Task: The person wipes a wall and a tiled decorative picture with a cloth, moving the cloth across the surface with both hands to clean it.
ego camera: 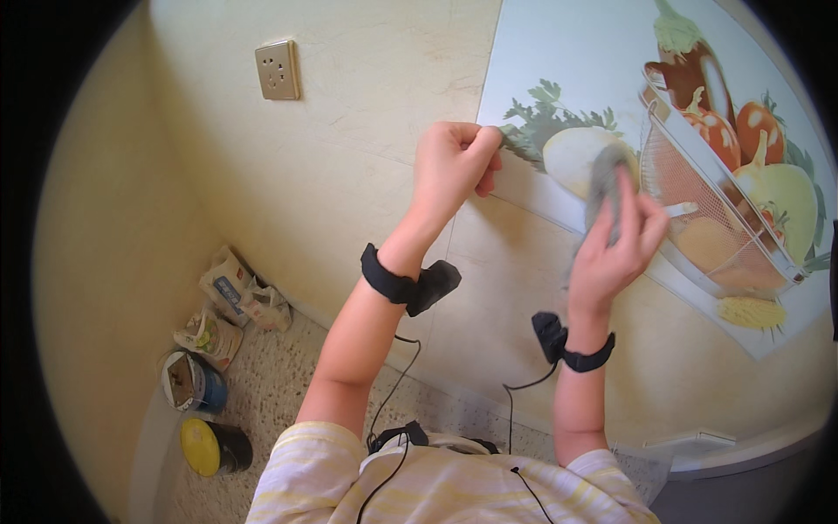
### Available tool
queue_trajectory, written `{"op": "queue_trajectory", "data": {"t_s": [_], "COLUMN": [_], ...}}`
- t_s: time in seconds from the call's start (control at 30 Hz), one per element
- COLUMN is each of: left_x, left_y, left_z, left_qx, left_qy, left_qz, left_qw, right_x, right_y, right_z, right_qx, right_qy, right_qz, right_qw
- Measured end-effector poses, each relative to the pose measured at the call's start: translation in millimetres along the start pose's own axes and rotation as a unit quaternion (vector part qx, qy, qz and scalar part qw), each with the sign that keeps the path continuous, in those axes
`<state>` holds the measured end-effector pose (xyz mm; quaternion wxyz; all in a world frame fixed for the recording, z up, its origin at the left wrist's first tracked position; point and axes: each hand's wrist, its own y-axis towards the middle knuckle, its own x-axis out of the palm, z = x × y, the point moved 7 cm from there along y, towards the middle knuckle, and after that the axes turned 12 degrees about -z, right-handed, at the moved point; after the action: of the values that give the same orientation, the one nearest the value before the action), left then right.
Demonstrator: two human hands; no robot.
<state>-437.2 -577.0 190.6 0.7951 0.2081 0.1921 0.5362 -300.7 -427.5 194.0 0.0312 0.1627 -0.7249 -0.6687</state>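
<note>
My right hand (615, 249) presses a grey cloth (605, 177) onto a wall picture (556, 39) of vegetables, over the printed pale round vegetable (569, 154). Hand and cloth are slightly blurred. At the picture's lower left edge, beside the printed green leaves (524, 134), my left hand (455, 157) is curled into a fist. Nothing shows between its fingers, and its palm side is partly hidden. A black strap with a small device sits on each wrist, each with a thin black cable (409, 360) running down.
A socket plate (277, 71) is mounted on the beige wall (366, 78) to the left. Along the speckled floor (275, 386) stand several bags (226, 281), a blue bucket (209, 386) and a black bucket with a yellow lid (201, 447). Another wall plate (694, 440) sits low at the right.
</note>
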Motion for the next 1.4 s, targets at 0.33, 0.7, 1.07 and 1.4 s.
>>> {"op": "queue_trajectory", "data": {"t_s": [0.33,0.7,1.07,1.4], "left_x": [-9,43,57,58], "left_y": [-11,2,14,12], "left_z": [-3,45,42,45], "left_qx": [0.070,0.034,0.022,0.009], "left_qy": [-0.045,0.127,0.025,0.046], "left_qz": [0.104,-0.034,-0.115,-0.109], "left_qw": [0.991,0.991,0.993,0.993], "right_x": [67,-9,-11,-9], "right_y": [2,-10,-25,-26], "right_z": [-62,7,22,20], "right_qx": [-0.142,0.006,0.003,0.002], "right_qy": [-0.133,-0.023,0.005,-0.002], "right_qz": [-0.129,-0.104,-0.057,-0.050], "right_qw": [0.972,0.994,0.998,0.999]}}
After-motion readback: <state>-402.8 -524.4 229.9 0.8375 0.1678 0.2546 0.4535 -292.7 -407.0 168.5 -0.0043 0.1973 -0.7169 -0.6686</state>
